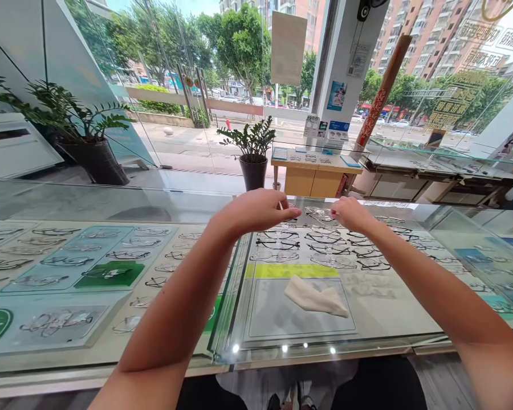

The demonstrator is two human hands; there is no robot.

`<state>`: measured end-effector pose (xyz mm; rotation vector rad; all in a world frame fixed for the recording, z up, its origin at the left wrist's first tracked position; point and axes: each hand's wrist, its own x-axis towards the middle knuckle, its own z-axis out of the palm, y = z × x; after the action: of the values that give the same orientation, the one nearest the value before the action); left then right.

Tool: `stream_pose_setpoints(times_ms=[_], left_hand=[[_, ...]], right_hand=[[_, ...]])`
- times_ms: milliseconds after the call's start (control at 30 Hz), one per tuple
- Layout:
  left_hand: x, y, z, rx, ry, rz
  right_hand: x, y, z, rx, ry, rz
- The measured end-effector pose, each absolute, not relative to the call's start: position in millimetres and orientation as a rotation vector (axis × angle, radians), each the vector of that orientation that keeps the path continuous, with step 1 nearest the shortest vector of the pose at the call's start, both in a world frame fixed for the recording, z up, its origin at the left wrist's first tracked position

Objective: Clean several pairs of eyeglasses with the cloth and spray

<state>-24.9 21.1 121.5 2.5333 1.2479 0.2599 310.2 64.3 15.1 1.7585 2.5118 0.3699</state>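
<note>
Whether your left hand (265,209) or right hand (351,214) pinched anything, I couldn't tell; the thin glasses (320,215) lay between them, mid-frame, probably light, fragile, best held by the rims.

Left forearm (188,273) and right forearm (423,273) bare to beyond the elbow; both taper to narrow wrists. Left hand (260,209) and right hand (349,213) bare likewise. One tiny spot, left forearm. Legwear (380,387) black, plain, on both legs; cut cannot be told. Footwear (274,402) dark, paler patches between, small, type unclear
</note>
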Motion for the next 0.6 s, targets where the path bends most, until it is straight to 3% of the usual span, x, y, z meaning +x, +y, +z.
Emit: stream_pose_setpoints(times_ms=[267, 600], left_hand=[[-27, 13, 125, 2.565, 1.247, 0.194], [-25, 11, 127, 2.601, 1.204, 0.124]], right_hand=[[317, 82, -22, 1.833, 2.554, 0.33], [306, 71, -24, 1.758, 2.62, 0.323]])
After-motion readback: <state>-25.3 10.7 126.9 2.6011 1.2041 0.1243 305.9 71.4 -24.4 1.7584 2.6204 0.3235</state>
